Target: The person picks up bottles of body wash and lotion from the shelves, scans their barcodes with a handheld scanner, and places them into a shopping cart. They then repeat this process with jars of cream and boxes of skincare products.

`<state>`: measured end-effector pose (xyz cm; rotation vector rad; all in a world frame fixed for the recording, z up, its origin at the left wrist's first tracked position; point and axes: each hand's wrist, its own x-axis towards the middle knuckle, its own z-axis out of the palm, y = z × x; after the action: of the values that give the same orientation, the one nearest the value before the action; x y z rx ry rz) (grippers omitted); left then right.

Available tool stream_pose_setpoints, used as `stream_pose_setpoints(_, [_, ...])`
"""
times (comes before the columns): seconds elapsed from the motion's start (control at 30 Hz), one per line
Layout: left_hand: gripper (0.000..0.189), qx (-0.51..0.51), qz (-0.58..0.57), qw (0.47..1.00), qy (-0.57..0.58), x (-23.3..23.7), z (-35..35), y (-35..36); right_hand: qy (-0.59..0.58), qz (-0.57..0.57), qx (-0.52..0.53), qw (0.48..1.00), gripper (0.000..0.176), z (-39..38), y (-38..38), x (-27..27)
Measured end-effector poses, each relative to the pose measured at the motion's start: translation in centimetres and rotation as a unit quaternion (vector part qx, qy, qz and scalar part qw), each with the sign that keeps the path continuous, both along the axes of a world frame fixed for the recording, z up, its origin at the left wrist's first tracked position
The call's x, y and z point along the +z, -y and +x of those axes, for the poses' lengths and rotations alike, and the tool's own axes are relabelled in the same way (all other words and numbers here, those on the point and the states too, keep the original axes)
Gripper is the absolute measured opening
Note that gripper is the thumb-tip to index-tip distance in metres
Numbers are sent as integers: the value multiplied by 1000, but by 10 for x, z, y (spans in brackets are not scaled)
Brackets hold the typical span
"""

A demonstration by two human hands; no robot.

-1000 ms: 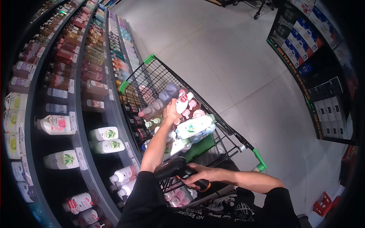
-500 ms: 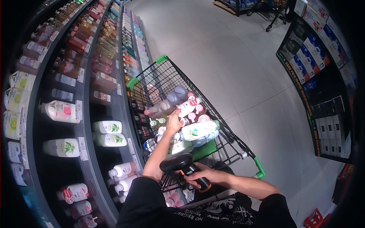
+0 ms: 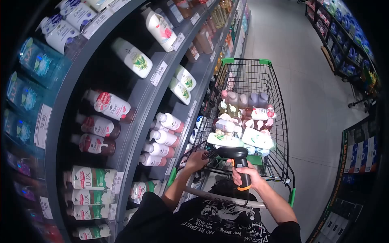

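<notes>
My right hand [image 3: 248,175] is wrapped round the handle of a black scanner [image 3: 242,168] with orange trim, above the cart's near end. My left hand [image 3: 196,161] is at the near left side of the wire cart [image 3: 279,121], fingers drawn together beside dark wires; what they hold, if anything, cannot be made out. Just beyond the scanner, two white bottles with green leaf labels, one on the left [image 3: 225,140] and one on the right [image 3: 257,138], lie on other bottles. Behind them are a white-and-red bottle [image 3: 260,113], pump bottles [image 3: 231,110] and purple bottles [image 3: 258,99].
Shelves [image 3: 139,97] of bottles run close along the left, with green-leaf bottles [image 3: 137,60], pink-and-white bottles [image 3: 164,137] and LUX packs [image 3: 93,178]. A tiled aisle [image 3: 279,44] stretches ahead. Boxes [image 3: 360,158] and another display [image 3: 344,40] stand at the right.
The view has swung left and the cart appears farther right. My left hand has left the bottles and drawn back to the cart's near left side. The scanner remains in my right hand.
</notes>
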<state>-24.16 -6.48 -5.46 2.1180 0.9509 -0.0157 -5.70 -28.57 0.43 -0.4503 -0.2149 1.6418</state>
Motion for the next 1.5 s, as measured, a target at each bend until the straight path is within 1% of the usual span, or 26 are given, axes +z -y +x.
stream_pose_setpoints(0.03, [38, -40, 24, 995, -90, 12, -1, 3, 3, -7, 3, 1000, 53, 0, -1, 0])
stream_pose_setpoints(0.07, [37, -17, -45, 999, 10, 11, -4, 6, 10, -20, -3, 1000, 53, -2, 0, 3])
stream_pose_setpoints(0.1, [36, -24, -7, 995, 95, 7, -3, 11, 21, -18, -6, 1000, 52, -3, 0, 5])
stream_pose_setpoints(0.17, [35, -39, 12, 987, 154, 4, -4, 13, 37, -27, -12, 999, 51, -5, 0, 4])
stream_pose_setpoints(0.23, [35, -1, 127, 959, 254, 28, -6, 12, 57, -35, -6, 998, 52, -7, 1, 9])
stream_pose_setpoints(0.27, [35, 67, 158, 950, 262, 46, -11, 13, 70, -25, -15, 997, 52, -8, 2, 7])
stream_pose_setpoints(0.3, [34, 132, 238, 914, 301, 50, -19, 7, 81, -13, -26, 996, 52, -9, 1, 5])
stream_pose_setpoints(0.4, [42, 438, 228, 813, 307, 72, -60, 3, 94, -19, -32, 995, 49, -13, 2, 9])
stream_pose_setpoints(0.47, [50, 490, 340, 758, 266, 55, -101, -9, 102, -22, -34, 994, 48, -13, 2, 10])
stream_pose_setpoints(0.5, [53, 570, 303, 720, 254, 51, -115, -15, 101, -30, -32, 994, 48, -13, 2, 10])
stream_pose_setpoints(0.57, [58, 632, 281, 685, 231, 20, -153, -34, 101, -37, -31, 994, 48, -15, 1, 8])
stream_pose_setpoints(0.6, [58, 632, 278, 685, 233, 2, -166, -44, 101, -36, -36, 994, 48, -15, 1, 6])
stream_pose_setpoints(0.67, [64, 526, 157, 719, 426, -26, -181, -59, 96, -34, -48, 994, 48, -15, 2, 5])
stream_pose_setpoints(0.7, [64, 527, 151, 719, 427, -27, -184, -61, 97, -24, -48, 994, 48, -16, 2, 7])
stream_pose_setpoints(0.77, [64, 469, 187, 755, 418, -26, -181, -63, 107, -28, -49, 993, 48, -17, 3, 6])
stream_pose_setpoints(0.83, [61, 435, 120, 781, 431, -27, -179, -65, 123, -43, -53, 990, 47, -18, 3, 11])
stream_pose_setpoints(0.9, [60, 416, 143, 769, 464, -22, -170, -60, 134, -48, -59, 988, 46, -20, 4, 10])
stream_pose_setpoints(0.93, [60, 412, 139, 771, 465, -17, -164, -57, 131, -55, -60, 988, 45, -21, 4, 13])
stream_pose_setpoints(1.0, [61, 453, 207, 729, 469, -12, -154, -48, 142, -53, -61, 987, 45, -21, 4, 15])
stream_pose_setpoints(1.03, [61, 451, 204, 731, 470, -10, -153, -44, 142, -50, -61, 987, 45, -21, 4, 14])
stream_pose_setpoints(1.13, [68, 520, 259, 753, 309, -9, -154, -32, 143, -54, -66, 986, 46, -21, 4, 16])
stream_pose_setpoints(1.17, [68, 517, 259, 755, 309, -9, -157, -28, 147, -58, -66, 985, 46, -21, 5, 17])
stream_pose_setpoints(1.3, [70, 506, 248, 782, 267, 35, -150, 8, 143, -62, -61, 986, 47, -21, 4, 13])
stream_pose_setpoints(1.37, [69, 346, 386, 784, 343, 56, -148, 19, 140, -67, -62, 986, 48, -21, 5, 13])
stream_pose_setpoints(1.43, [68, 304, 414, 780, 358, 86, -134, 32, 148, -63, -64, 985, 48, -21, 4, 11])
stream_pose_setpoints(1.5, [73, 351, 251, 803, 412, 106, -119, 48, 151, -59, -61, 985, 48, -21, 2, 15])
